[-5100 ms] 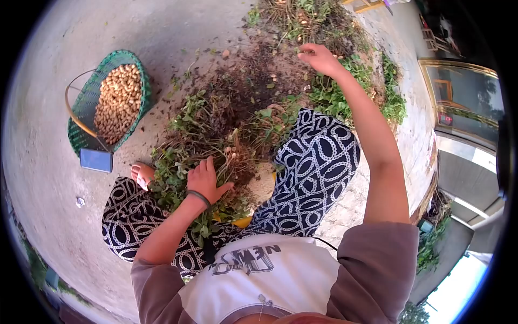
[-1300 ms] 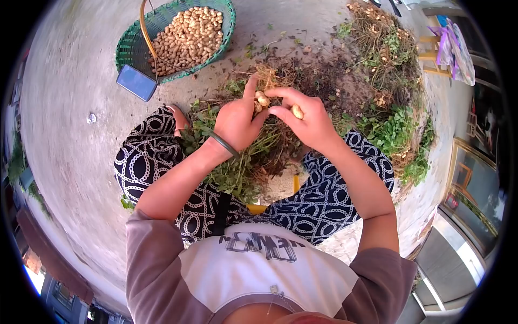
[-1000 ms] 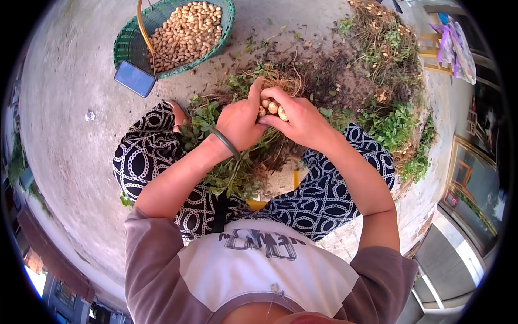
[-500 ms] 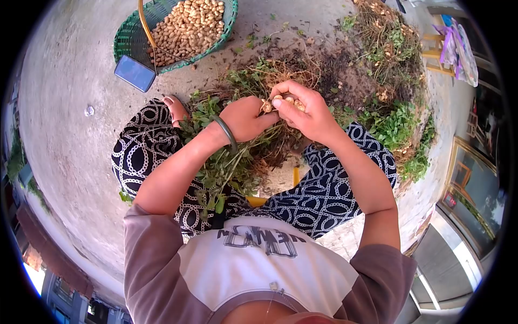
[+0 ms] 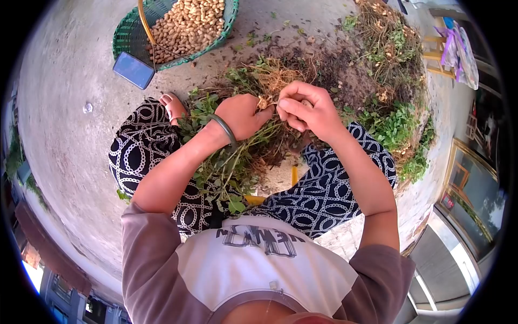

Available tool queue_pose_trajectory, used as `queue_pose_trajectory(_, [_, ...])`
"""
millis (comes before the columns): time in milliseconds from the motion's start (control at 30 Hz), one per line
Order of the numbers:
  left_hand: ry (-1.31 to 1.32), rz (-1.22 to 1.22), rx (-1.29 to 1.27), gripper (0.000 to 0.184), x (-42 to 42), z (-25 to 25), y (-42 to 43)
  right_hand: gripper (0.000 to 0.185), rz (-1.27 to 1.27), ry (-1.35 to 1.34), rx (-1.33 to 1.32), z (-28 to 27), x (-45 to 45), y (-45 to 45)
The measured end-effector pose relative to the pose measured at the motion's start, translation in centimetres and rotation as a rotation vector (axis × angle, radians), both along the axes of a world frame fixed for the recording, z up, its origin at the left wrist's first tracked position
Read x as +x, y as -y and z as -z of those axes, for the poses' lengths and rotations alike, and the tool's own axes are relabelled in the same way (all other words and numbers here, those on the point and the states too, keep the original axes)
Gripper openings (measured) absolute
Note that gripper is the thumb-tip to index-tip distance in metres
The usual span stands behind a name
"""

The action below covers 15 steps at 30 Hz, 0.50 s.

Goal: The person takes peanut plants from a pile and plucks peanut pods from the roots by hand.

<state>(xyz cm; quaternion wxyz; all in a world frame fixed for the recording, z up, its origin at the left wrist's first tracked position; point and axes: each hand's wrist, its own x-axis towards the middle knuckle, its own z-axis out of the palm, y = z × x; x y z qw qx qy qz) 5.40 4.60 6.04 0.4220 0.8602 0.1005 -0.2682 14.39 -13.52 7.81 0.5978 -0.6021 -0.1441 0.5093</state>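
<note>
My left hand (image 5: 244,116), with a dark bangle at its wrist, is closed around a leafy peanut plant (image 5: 229,167). The plant's stems hang down over my lap. Beside my left thumb a pale peanut cluster (image 5: 263,102) sticks out. Close to it, my right hand (image 5: 308,110) has its thumb and forefinger pinched together at thin root strands. A peanut (image 5: 306,102) shows between its curled fingers; whatever else is in the palm is hidden. Loose roots (image 5: 278,75) and soil lie just beyond both hands.
A green basket (image 5: 121,40) of peanuts (image 5: 186,27) stands at the upper left, with a phone (image 5: 134,70) at its rim. More pulled peanut plants (image 5: 394,48) lie at the upper right. A wooden stool (image 5: 436,54) with a purple-and-white bag (image 5: 458,51) is farther right.
My right hand has drawn slightly right, away from the left, and its fingers have curled over the peanuts that showed before. The left hand keeps its hold on the plant.
</note>
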Motion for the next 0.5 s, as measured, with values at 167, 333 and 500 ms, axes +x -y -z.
queue_pose_trajectory(167, [0.117,0.077,0.057,0.042,-0.7,2.2,0.4,0.024,-0.12,0.745,-0.08,0.7,-1.8,-1.0])
queue_pose_trajectory(333, [-0.002,0.003,-0.079,0.045,0.1,2.5,-0.2,0.017,-0.025,0.101,-0.034,-0.1,-0.7,-0.1])
queue_pose_trajectory(500, [-0.029,0.164,0.012,0.05,-0.5,2.6,1.5,0.015,0.175,-0.497,0.164,-0.5,0.1,0.2])
